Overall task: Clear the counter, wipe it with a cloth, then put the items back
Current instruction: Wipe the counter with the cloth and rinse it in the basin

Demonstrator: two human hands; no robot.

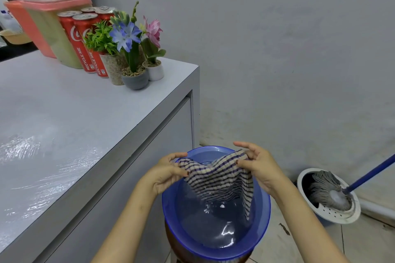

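A striped blue-and-cream cloth (220, 179) hangs stretched between my hands over a blue basin (168, 215) of water, its lower edge dipping into the water. My left hand (168, 172) pinches the cloth's left corner and my right hand (258, 165) grips its right corner. The grey counter (70, 117) lies to the left, with wet streaks near its front. At its far end stand several red soda cans (82, 47), three small potted artificial plants (133, 49) and a pink-lidded plastic container (42, 21).
The basin rests on a brown stool (177, 247) beside the counter's cabinet front. A white mop bucket (333, 198) holding a grey mop with a blue handle (372, 174) stands on the tiled floor at right. A grey wall is behind.
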